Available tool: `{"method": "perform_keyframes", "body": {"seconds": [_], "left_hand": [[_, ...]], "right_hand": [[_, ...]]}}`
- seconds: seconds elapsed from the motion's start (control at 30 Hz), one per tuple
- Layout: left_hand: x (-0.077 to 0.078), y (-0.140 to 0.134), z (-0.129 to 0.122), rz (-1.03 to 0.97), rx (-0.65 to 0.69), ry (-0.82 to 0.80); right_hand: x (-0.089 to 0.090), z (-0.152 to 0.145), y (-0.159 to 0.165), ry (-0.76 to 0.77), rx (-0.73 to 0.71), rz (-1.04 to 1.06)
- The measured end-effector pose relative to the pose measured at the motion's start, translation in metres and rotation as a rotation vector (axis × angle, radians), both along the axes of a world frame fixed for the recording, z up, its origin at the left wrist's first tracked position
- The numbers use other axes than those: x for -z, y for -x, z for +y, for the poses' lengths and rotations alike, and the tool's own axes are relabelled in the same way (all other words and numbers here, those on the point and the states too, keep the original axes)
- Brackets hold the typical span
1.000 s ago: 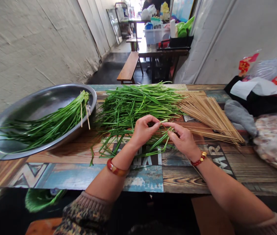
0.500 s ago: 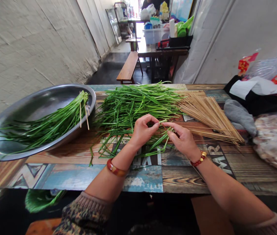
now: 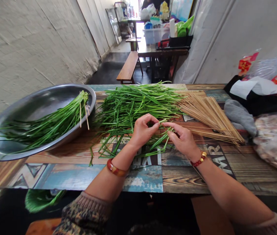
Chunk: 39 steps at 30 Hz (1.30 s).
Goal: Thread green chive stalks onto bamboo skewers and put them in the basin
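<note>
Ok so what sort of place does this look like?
Possibly a small eatery: a long wooden bench stands by a dark table in the background, and the near table holds a big heap of green stalks and many wooden skewers.

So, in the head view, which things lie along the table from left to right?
Oval grey metal basin, heap of long green stalks, thin tan wooden sticks, translucent plastic bag of pale pieces.
</note>
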State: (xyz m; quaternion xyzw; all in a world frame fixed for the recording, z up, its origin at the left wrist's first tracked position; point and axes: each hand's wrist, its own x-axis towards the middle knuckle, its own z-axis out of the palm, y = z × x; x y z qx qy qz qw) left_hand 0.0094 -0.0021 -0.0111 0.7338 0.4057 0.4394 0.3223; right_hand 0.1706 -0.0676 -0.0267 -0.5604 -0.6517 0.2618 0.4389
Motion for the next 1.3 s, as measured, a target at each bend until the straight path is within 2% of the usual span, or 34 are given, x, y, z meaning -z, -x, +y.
{"method": "perform_keyframes", "body": {"seconds": [0.63, 0.87, 1.1, 1.3], "left_hand": [[0.0060, -0.0004, 0.0019, 0.054, 0.025, -0.188], [0.0056, 0.0004, 0.0021, 0.057, 0.046, -0.176], [0.0050, -0.0007, 0.0000, 0.046, 0.012, -0.125], [0.0086, -0.0002, 0.0019, 0.046, -0.018, -0.064]], "right_hand": [[0.0013, 0.0004, -0.0001, 0.020, 0.014, -0.029], [0.0021, 0.0009, -0.0014, 0.022, 0.004, -0.024], [0.0019, 0.0014, -0.0003, 0.043, 0.008, -0.005], [0.0045, 0.0040, -0.0002, 0.133, -0.018, 0.199]]}}
